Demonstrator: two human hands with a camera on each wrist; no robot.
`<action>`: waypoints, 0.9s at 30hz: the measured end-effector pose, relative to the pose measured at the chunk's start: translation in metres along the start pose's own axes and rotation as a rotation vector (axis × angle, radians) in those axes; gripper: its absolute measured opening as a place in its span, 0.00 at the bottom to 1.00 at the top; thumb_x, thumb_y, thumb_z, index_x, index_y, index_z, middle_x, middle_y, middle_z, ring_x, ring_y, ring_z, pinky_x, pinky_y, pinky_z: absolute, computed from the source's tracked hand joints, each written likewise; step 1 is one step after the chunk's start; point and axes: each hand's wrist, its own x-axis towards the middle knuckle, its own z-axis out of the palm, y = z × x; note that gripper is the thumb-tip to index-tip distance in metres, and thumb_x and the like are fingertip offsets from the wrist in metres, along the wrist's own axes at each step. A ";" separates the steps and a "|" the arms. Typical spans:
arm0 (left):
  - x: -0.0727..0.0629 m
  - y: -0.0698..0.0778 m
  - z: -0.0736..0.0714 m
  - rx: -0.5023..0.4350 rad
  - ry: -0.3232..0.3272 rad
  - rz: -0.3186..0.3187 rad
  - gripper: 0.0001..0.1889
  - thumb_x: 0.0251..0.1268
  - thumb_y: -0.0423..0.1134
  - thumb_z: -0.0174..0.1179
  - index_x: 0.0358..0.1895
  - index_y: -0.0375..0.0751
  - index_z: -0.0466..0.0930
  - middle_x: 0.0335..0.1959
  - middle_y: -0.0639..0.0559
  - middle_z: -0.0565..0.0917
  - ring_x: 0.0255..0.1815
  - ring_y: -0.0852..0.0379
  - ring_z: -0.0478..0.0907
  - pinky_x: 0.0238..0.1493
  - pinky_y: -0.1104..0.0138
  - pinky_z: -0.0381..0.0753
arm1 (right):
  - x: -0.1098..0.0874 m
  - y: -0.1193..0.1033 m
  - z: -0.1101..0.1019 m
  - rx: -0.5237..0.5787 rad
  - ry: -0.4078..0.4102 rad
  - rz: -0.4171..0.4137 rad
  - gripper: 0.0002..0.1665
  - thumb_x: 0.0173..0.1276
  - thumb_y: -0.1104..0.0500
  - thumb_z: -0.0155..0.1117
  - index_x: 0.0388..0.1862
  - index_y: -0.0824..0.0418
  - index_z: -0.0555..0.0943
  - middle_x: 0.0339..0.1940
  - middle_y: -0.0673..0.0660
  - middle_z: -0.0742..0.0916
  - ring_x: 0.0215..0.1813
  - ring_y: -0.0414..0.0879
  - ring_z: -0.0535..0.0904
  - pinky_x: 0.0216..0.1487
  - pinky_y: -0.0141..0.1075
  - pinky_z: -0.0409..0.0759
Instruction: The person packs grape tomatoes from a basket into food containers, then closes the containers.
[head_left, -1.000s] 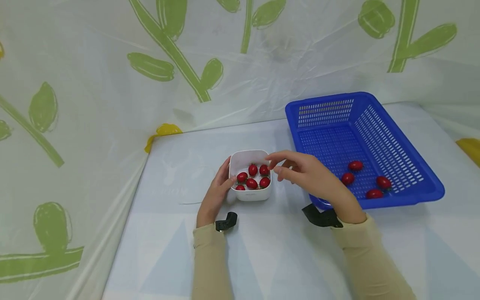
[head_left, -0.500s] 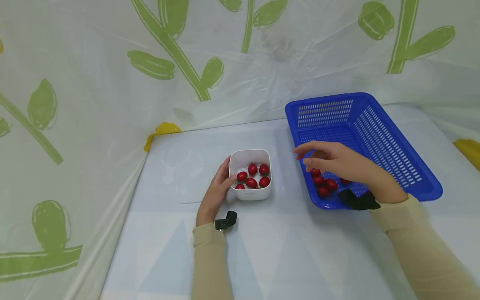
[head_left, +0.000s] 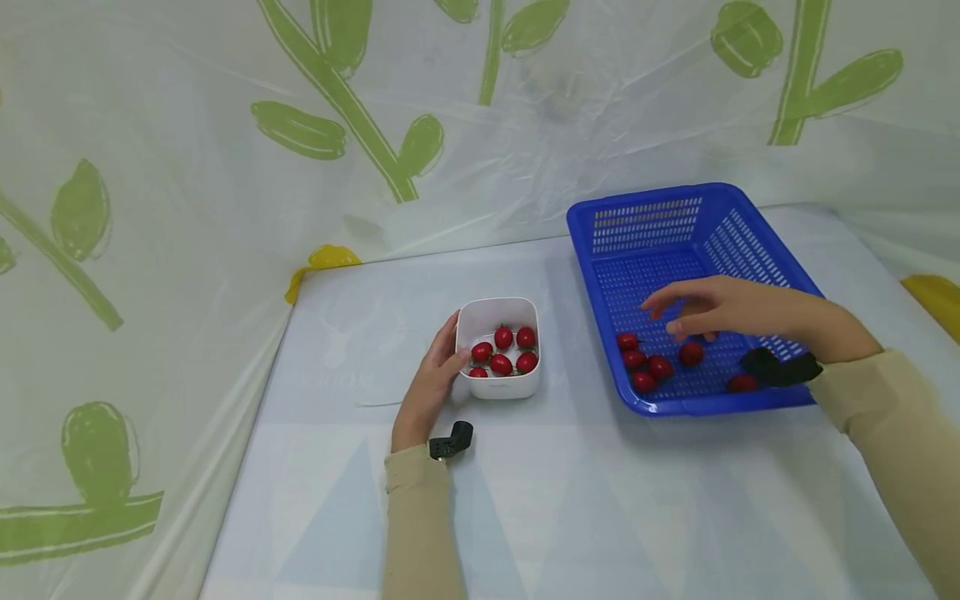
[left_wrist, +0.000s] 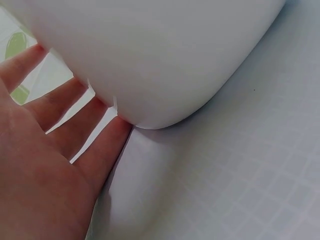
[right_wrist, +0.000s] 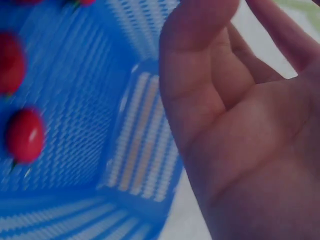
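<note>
A small white square tub stands on the table, with several cherry tomatoes in it. My left hand holds the tub at its left side, thumb on the rim. In the left wrist view the fingertips touch the tub's outer wall. My right hand is over the blue basket, fingers loosely bent, nothing between them. Several cherry tomatoes lie on the basket floor, mostly toward its near left corner. The right wrist view shows a tomato left of the hand.
The basket sits to the right of the tub, with table surface between them. A white sheet with green plant prints hangs behind the table. A yellow patch shows at the table's back left corner.
My right hand has moved right, from the tub's rim to over the basket, uncovering tomatoes near the basket's left side. The left hand and the tub have stayed in place.
</note>
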 end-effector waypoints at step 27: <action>-0.005 0.015 0.005 -0.007 -0.017 -0.018 0.30 0.63 0.46 0.52 0.68 0.62 0.52 0.68 0.61 0.53 0.69 0.58 0.46 0.65 0.55 0.48 | 0.010 0.081 -0.028 0.024 -0.176 0.257 0.31 0.61 0.60 0.57 0.63 0.66 0.63 0.58 0.71 0.69 0.43 0.52 0.75 0.40 0.46 0.78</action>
